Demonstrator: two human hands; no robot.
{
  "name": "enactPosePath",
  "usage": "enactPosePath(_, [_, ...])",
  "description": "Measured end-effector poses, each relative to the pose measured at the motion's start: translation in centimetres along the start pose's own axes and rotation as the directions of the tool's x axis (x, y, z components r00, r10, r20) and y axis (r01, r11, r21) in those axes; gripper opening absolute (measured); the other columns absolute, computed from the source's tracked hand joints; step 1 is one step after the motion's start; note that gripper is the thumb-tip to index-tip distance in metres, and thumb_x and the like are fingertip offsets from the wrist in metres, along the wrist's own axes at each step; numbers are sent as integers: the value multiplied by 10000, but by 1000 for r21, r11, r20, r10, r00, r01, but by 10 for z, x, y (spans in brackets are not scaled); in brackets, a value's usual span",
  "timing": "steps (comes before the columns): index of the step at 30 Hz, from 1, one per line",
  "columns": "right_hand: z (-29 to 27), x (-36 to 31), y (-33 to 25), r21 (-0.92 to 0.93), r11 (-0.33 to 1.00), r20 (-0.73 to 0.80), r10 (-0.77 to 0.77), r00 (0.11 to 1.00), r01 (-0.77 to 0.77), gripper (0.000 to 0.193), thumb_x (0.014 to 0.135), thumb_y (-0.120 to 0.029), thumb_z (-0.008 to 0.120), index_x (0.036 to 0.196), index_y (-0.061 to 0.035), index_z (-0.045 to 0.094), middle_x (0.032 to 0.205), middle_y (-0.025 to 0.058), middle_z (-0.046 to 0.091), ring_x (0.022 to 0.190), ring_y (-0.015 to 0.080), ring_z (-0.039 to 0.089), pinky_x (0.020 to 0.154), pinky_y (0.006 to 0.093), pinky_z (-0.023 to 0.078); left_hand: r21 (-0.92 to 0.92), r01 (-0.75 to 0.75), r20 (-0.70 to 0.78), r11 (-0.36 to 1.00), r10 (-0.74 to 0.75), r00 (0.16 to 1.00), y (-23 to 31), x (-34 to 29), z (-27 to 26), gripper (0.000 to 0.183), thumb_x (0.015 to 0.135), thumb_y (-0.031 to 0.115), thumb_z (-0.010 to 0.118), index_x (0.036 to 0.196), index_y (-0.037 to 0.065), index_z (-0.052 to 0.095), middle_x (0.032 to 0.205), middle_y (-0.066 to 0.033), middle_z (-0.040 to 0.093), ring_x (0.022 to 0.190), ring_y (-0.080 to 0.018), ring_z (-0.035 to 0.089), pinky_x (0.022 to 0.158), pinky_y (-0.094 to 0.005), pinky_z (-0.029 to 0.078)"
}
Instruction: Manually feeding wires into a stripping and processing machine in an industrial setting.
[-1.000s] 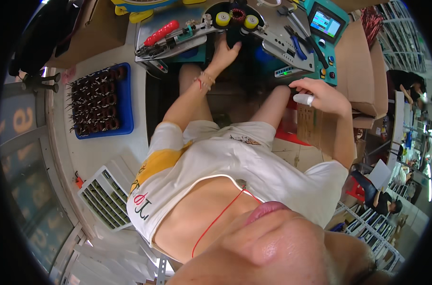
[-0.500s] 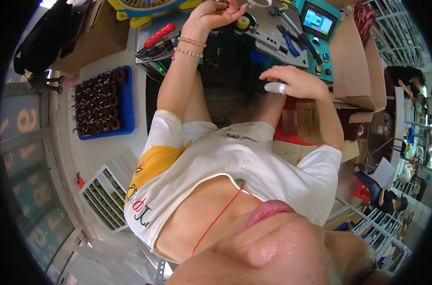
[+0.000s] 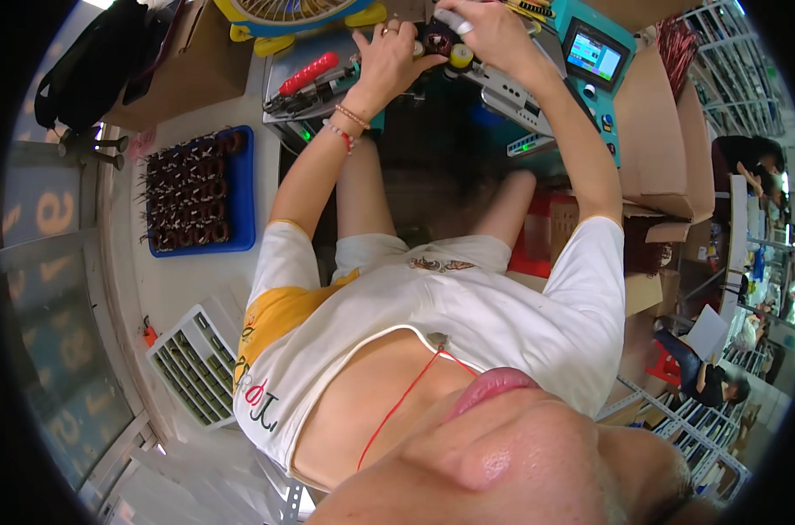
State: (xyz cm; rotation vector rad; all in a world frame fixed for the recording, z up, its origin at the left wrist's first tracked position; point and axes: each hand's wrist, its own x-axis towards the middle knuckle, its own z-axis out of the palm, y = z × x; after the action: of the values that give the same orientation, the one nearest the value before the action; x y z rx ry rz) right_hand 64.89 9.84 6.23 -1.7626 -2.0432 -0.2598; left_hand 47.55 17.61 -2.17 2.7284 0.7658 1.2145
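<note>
We have both hands up at the top centre of the frame, around a small winding machine. Our left hand (image 3: pixel 387 66) has its fingers loosely bent and its thumb stretched well away from them, the thumb's tip just beside the dark wound ring (image 3: pixel 436 38). That ring sits at the top centre, between our hands, with a yellow roller (image 3: pixel 460 58) just below and to its right. Our right hand (image 3: pixel 502 39) curls over from the right, a white finger cover (image 3: pixel 452 21) on one finger close against the ring; we cannot tell whether its fingertips pinch anything.

Left of our hands we see a red handle (image 3: pixel 310 72), tilted. Above it, at the top edge, stands part of a blue-and-yellow wheel frame (image 3: pixel 327 24). At the upper right is a teal control box (image 3: pixel 620 31) with a lit screen (image 3: pixel 594 52), and beyond it an open cardboard box (image 3: pixel 664 122).

On the pale counter (image 3: pixel 196 278) at the left of the frame, a blue tray (image 3: pixel 245 192) carries rows of dark wound rings (image 3: pixel 187 188). A white slotted tray (image 3: pixel 222 313) with dark green pieces lies at the lower left.
</note>
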Motion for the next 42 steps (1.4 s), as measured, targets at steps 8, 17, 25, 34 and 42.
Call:
enactPosePath(8, [-19,82,34,335,801,698,142,701,-496,272,936,-256,629,1094,-36,661,868,62,658,792,155,624,648,331,515,-246,148,74,958,-134,988,0,-4,8,590,713,437,830,1051,35,562,1067,-127,585,996,-356,555,865,-597,377])
enactPosePath(17, [-106,-40,29,264,945,660,-30,751,-194,463,900,-326,689,1285,-93,577,816,91,575,743,188,573,679,332,474,-717,405,175,567,-416,893,45,-103,42,341,882,162,704,1148,-13,583,1112,-200,617,1046,-344,602,946,-405,464])
enactPosePath(25, [-97,-136,-34,254,824,792,123,598,-506,357,934,-274,655,1209,-50,608,906,144,655,833,277,630,771,359,503,-644,458,332,613,-315,889,6,-84,90,350,964,379,582,1033,46,668,872,-207,671,877,-403,634,768,-467,484])
enactPosePath(34, [-94,-146,-36,309,869,724,49,688,-387,323,936,-200,642,1217,-47,605,953,131,664,863,251,632,783,348,500,-233,740,933,-631,70,353,1,22,-22,239,1011,247,514,878,62,585,686,26,501,573,-79,489,550,-216,431])
enactPosePath(42, [-54,-63,-35,307,949,197,9,980,-70,303,893,-117,606,1190,-53,615,1060,161,677,971,345,653,849,369,509,-803,576,570,-154,-483,665,9,-27,-55,553,1061,396,349,1295,-88,480,1102,-183,654,774,-232,681,863,-367,521])
